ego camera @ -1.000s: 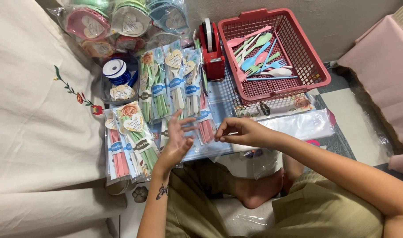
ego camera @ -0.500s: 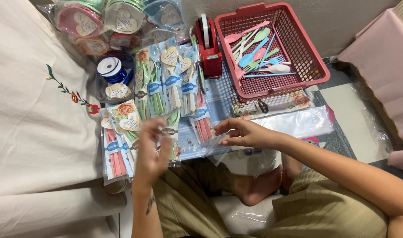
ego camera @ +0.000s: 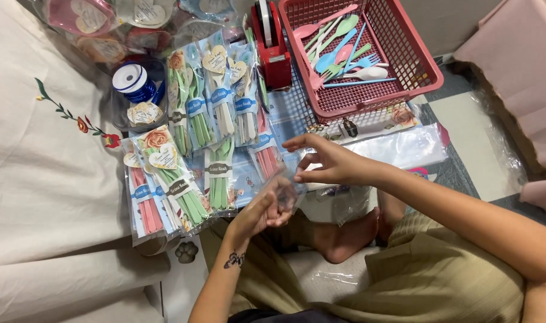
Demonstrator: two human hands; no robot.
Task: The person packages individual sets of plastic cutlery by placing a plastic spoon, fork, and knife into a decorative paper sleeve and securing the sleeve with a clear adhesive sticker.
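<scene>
Left hand [ego camera: 267,209] has pulled back from the green cutlery pack [ego camera: 220,173], fingers curled on a clear bag [ego camera: 288,190]; right hand [ego camera: 326,161] hovers open beside it, holding nothing.

A red mesh basket [ego camera: 404,90] holds pink, blue, green and white plastic cutlery [ego camera: 341,51], beside a red tape dispenser [ego camera: 271,45]. Clear packets [ego camera: 216,96] show green, white and pink cutlery with blue bands, rose prints and cream heart tags. A cream cloth [ego camera: 40,173] bears embroidered red flowers on green stems, near a blue ribbon spool [ego camera: 134,84].
</scene>
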